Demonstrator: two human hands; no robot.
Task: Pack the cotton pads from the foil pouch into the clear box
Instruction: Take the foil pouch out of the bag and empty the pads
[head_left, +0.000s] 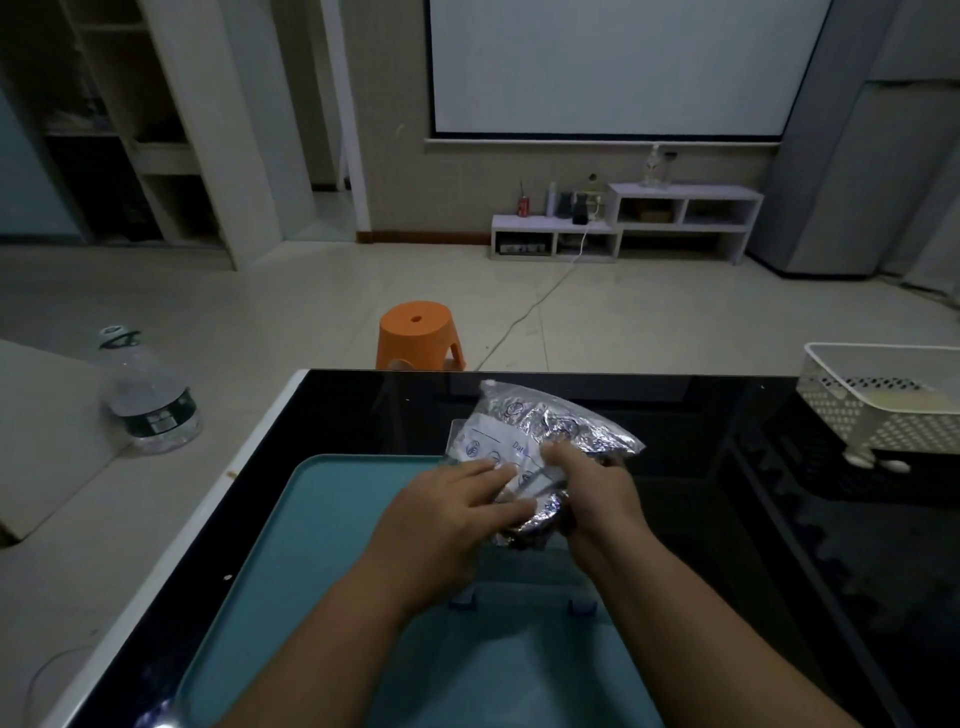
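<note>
2 bare forearms nearest, over a teal tray (311, 571) on the black glass bench (727, 519). Below the hands, faint clear box (524, 584) with 2 blue latches. Left hand (452, 514): fingers laid fairly straight across the foil pouch (540, 421). Right hand (597, 488): fingers clenched on its edge. Cotton pads unseen. Probably best: pin the label side, part the opening slowly, directly above the box. Legible: "Dat" only; no brand.
</note>
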